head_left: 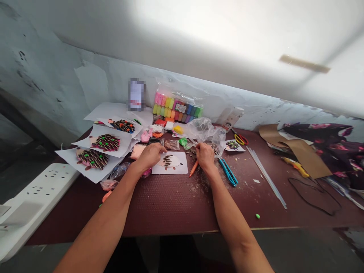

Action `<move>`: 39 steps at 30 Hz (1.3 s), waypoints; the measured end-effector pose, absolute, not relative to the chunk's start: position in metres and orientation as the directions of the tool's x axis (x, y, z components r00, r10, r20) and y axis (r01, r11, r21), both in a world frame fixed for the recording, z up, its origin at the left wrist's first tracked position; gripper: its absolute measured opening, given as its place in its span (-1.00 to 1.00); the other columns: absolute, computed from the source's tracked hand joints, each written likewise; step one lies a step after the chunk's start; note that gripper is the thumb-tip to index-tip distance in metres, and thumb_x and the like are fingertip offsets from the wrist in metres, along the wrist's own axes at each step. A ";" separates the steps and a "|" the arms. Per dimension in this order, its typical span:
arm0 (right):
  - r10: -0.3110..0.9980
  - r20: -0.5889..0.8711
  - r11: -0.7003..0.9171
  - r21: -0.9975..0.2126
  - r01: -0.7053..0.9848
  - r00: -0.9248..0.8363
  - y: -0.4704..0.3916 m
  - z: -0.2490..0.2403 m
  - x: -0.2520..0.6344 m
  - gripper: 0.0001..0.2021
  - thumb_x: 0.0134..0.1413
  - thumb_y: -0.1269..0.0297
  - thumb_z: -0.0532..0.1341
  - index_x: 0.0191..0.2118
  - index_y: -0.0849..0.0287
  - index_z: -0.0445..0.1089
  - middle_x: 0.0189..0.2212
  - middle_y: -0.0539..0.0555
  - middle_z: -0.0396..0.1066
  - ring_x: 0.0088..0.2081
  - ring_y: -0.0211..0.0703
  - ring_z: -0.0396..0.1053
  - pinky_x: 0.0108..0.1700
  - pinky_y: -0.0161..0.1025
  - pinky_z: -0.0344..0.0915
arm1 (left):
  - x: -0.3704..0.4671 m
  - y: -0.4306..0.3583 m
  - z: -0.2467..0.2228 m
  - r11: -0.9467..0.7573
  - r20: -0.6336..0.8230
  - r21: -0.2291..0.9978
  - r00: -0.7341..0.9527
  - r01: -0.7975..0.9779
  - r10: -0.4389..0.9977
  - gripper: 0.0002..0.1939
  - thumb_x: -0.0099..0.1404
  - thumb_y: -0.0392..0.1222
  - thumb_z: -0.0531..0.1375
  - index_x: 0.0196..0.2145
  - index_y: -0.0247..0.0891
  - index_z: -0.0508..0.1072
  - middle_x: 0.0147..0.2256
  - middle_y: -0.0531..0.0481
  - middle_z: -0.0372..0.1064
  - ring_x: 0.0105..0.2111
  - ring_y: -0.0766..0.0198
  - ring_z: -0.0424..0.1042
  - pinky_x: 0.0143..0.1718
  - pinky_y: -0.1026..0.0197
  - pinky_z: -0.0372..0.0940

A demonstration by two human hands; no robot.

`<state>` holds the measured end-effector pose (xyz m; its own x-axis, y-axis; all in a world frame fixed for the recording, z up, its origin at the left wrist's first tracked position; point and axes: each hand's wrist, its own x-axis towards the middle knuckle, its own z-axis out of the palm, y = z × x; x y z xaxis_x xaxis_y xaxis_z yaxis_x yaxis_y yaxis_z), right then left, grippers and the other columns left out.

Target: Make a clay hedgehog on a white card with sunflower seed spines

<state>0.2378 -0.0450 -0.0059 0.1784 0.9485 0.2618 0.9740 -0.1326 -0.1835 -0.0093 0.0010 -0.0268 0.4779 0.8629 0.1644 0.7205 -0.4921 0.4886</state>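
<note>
A white card [182, 159] with a pale hedgehog shape lies flat on the brown table; dark striped seeds [168, 161] stand on the hedgehog's body. My left hand [151, 155] rests at the card's upper left corner, a finger stretched over its edge. To the right of the card, my right hand [204, 154] has its fingers pressed together at a pile of seeds [212, 147]; whatever they hold is too small to make out. An orange pen [193, 168] lies beside that hand. Clear plastic bags [203, 129] lie behind it.
Finished hedgehog cards [106, 144] overlap at the left, near a white power strip [42, 189]. Coloured clay packs [178, 108] lean on the wall. Rightward are a blue cutter [228, 172], scissors [241, 139], glue sticks [267, 178] and a yellow glue gun [297, 167] with its cable.
</note>
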 end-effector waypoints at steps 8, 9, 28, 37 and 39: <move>0.922 0.358 0.144 -0.671 0.727 0.148 -0.048 -0.007 0.225 -0.78 0.06 0.34 0.12 -0.24 0.19 0.51 -0.35 0.06 0.51 -0.37 -0.19 0.35 -0.23 -0.26 0.26 | -0.011 0.001 -0.027 -0.496 0.172 0.496 0.480 0.712 0.860 -0.62 0.20 -0.44 0.07 -0.19 -0.22 0.63 -0.18 -0.07 0.55 -0.15 0.20 0.48 -0.04 0.23 0.34; 0.933 0.331 0.159 -0.736 0.658 0.144 -0.048 -0.009 0.222 -0.80 0.02 0.32 0.14 -0.28 0.19 0.50 -0.40 0.03 0.49 -0.41 -0.21 0.33 -0.28 -0.28 0.26 | -0.011 0.001 -0.027 -0.495 0.170 0.496 0.479 0.714 0.861 -0.62 0.20 -0.44 0.07 -0.19 -0.22 0.63 -0.18 -0.07 0.55 -0.15 0.21 0.48 -0.04 0.23 0.34; 0.996 0.080 0.088 -0.958 0.273 -0.040 -0.050 -0.018 0.199 -0.71 -0.01 0.20 0.20 -0.18 0.19 0.52 -0.43 0.01 0.50 -0.47 -0.30 0.33 -0.44 -0.38 0.20 | -0.009 0.000 -0.025 -0.499 0.166 0.481 0.484 0.721 0.859 -0.61 0.21 -0.47 0.05 -0.19 -0.24 0.63 -0.18 -0.07 0.54 -0.15 0.21 0.48 -0.06 0.26 0.32; 0.971 0.238 0.199 -0.773 0.602 -0.014 -0.058 -0.024 0.190 -0.84 0.08 0.27 0.20 -0.32 0.18 0.53 -0.43 0.01 0.51 -0.42 -0.27 0.33 -0.31 -0.34 0.22 | -0.009 -0.002 -0.023 -0.505 0.169 0.459 0.486 0.731 0.858 -0.60 0.23 -0.45 0.03 -0.18 -0.26 0.63 -0.17 -0.09 0.55 -0.14 0.19 0.48 -0.06 0.24 0.32; 0.963 0.268 0.227 -0.731 0.644 -0.036 -0.061 -0.023 0.187 -0.84 0.09 0.34 0.20 -0.30 0.15 0.55 -0.35 0.03 0.54 -0.36 -0.24 0.39 -0.23 -0.32 0.24 | -0.009 -0.002 -0.023 -0.502 0.169 0.459 0.483 0.733 0.859 -0.59 0.22 -0.46 0.03 -0.18 -0.26 0.63 -0.17 -0.09 0.55 -0.14 0.19 0.48 -0.06 0.24 0.32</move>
